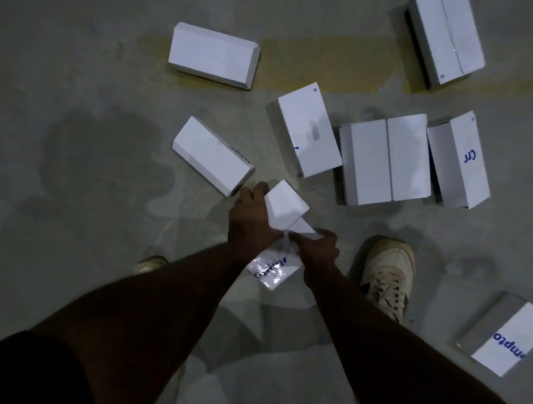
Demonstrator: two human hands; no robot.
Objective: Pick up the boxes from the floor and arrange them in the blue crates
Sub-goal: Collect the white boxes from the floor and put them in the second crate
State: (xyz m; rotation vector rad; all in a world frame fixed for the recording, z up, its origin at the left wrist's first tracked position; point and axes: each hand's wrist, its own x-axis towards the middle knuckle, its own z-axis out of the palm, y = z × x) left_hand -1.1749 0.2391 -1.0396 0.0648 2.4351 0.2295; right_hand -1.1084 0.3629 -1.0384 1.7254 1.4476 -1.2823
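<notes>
1. The left hand [252,213] grips a white box [285,204] from its left side, fingers curled over the far edge, and holds it tilted above the floor [82,74].
2. The right hand [316,249] is curled around a second box [272,270], glossy with blue lettering, which shows below and between the two wrists.
3. The two hands are close together, almost touching, and the two held boxes meet at a corner.
4. Just beyond the left hand an angled box [212,156] lies on the floor, with another flat box [213,55] farther off.
5. To the right lie a slanted box [310,129], a pair of boxes side by side [384,160] and a box marked in blue [460,160] just beside them.
6. One more box [446,39] lies at the top right, and a lettered box [508,340] at the lower right.
7. A pale laced shoe [386,278] stands right of the hands; another shoe tip [151,264] shows on the left.
8. No blue crate is in view.
</notes>
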